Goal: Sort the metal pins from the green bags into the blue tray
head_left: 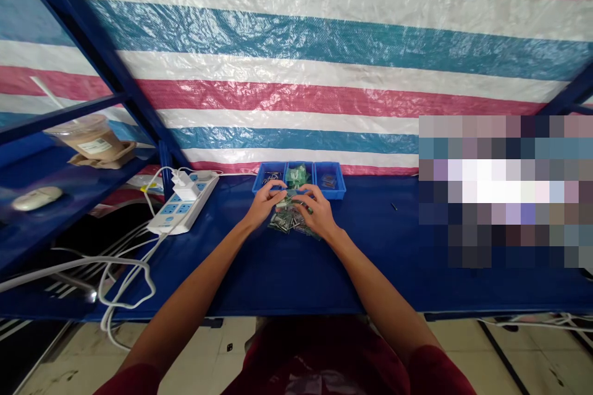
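Observation:
My left hand [266,203] and my right hand [317,208] meet at the front of three joined blue bins. The fingers of both are closed in a pinch on a small clear plastic bag [289,196] with a greenish tint, partly hidden by the fingertips. Beneath them lies a pile of small clear bags with metal pieces [288,222]. Behind, the left bin [256,187] holds small metal parts, too small to name. Green-tinted bags [299,175] fill the middle bin, and the right bin [341,186] contains more small pieces [329,181].
A white power strip [178,210] with a plugged-in adapter and loose white cables [132,305] lies at the left of the blue table [287,287]. A lidded cup [95,139] and a white mouse [37,199] rest on the left shelf. One small dark piece [393,206] lies right of the bins.

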Demonstrator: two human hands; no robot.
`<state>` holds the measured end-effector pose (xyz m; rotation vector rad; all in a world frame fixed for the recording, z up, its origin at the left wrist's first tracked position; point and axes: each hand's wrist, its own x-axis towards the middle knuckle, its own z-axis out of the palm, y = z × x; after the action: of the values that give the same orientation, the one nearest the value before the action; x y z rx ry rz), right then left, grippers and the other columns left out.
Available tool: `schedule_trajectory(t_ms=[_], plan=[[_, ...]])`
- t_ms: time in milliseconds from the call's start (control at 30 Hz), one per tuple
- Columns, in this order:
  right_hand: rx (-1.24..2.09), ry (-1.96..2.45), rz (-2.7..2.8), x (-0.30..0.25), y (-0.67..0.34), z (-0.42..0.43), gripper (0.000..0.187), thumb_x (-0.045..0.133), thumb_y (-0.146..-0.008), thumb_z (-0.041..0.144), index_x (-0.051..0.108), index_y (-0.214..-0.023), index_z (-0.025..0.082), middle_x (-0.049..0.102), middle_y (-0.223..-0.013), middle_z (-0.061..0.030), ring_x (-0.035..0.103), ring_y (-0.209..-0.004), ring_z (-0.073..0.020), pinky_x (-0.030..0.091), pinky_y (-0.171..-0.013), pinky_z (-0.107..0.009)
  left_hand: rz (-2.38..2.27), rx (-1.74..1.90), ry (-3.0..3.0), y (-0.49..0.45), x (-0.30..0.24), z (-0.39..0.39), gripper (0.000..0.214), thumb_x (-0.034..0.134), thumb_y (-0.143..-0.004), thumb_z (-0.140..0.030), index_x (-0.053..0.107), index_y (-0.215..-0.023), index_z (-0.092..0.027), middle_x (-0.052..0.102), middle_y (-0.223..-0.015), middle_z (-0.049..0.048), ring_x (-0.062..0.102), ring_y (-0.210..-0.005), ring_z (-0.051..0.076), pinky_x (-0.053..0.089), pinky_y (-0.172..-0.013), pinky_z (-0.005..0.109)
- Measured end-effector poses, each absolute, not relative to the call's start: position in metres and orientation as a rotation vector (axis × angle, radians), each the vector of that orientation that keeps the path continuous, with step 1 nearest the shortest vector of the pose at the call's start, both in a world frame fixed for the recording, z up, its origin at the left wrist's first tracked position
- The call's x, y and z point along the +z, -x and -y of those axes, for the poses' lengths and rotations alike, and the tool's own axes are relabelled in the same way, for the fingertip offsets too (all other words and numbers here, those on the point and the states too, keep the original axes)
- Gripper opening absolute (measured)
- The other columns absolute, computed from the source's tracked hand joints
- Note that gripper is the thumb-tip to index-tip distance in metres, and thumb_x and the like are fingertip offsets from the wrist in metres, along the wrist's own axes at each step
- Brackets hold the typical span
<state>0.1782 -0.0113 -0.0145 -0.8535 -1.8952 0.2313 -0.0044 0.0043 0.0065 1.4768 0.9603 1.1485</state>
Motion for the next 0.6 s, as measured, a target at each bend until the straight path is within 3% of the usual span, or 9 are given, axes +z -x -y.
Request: schedule_trajectory(t_ms=[133, 233, 300, 367, 467, 600], plan=[[0.232, 0.848, 1.873, -0.0142, -0.1767, 0.0111, 0.022, 0.048, -0.094, 0.029, 0.068, -0.09, 0.02, 0.06, -0.105, -0.0111, 0.061, -0.08, -0.0163, 0.051, -0.069, -0.028, -0.969, 1.165, -1.552, 0.0046, 0.0042, -0.0055, 0.039, 0.061, -0.083, -0.054, 0.064, -0.091, -0.016, 0.056, -0.059, -0.0011, 0.051, -0.049, 0.012, 0.042, -0.051, 0.024], [0.26, 0.845, 1.823, -0.0146, -0.1772, 0.0097, 0.024, 0.045, -0.096, 0.029, 0.066, -0.092, 0.019, 0.064, -0.096, -0.0105, 0.062, -0.083, -0.0171, 0.051, -0.073, -0.028, -0.941, 1.211, -1.692, 0.0061, 0.0037, -0.0063, 0.047, 0.05, -0.087, -0.059, 0.068, -0.091, -0.015, 0.067, -0.088, 0.0085, 0.061, -0.071, 0.018, 0.049, -0.066, 0.029], [0.275, 0.874, 1.795, -0.0161, -0.1774, 0.0085, 0.024, 0.045, -0.096, 0.03, 0.066, -0.092, 0.019, 0.066, -0.089, -0.0091, 0.063, -0.08, -0.0176, 0.05, -0.072, -0.028, -0.928, 1.189, -1.81, 0.0066, 0.0039, -0.0062, 0.045, 0.056, -0.084, -0.058, 0.069, -0.091, -0.016, 0.067, -0.104, 0.0113, 0.062, -0.089, 0.023, 0.049, -0.076, 0.031], [0.295, 0.9, 1.781, -0.0177, -0.1774, 0.008, 0.024, 0.047, -0.095, 0.032, 0.067, -0.093, 0.019, 0.068, -0.085, -0.008, 0.063, -0.075, -0.0176, 0.051, -0.071, -0.028, -0.961, 1.149, -1.869, 0.0062, 0.004, -0.0056, 0.038, 0.064, -0.08, -0.052, 0.069, -0.089, -0.015, 0.068, -0.098, 0.01, 0.062, -0.092, 0.023, 0.049, -0.079, 0.031], [0.337, 0.923, 1.781, -0.0185, -0.1775, 0.0091, 0.027, 0.043, -0.096, 0.03, 0.066, -0.105, 0.02, 0.069, -0.089, -0.0073, 0.064, -0.075, -0.0178, 0.051, -0.073, -0.029, -1.031, 1.174, -1.788, 0.0048, 0.0046, -0.0042, 0.035, 0.067, -0.078, -0.047, 0.066, -0.091, -0.015, 0.065, -0.075, 0.0036, 0.06, -0.069, 0.017, 0.049, -0.065, 0.027], [0.353, 0.875, 1.827, -0.0168, -0.1781, 0.011, 0.035, 0.036, -0.094, 0.02, 0.062, -0.118, 0.022, 0.064, -0.108, -0.0091, 0.064, -0.085, -0.017, 0.052, -0.075, -0.029, -0.995, 1.239, -1.593, 0.0042, 0.0062, -0.003, 0.044, 0.071, -0.076, -0.045, 0.055, -0.107, -0.018, 0.049, -0.053, -0.0072, 0.047, -0.045, 0.009, 0.042, -0.048, 0.02]])
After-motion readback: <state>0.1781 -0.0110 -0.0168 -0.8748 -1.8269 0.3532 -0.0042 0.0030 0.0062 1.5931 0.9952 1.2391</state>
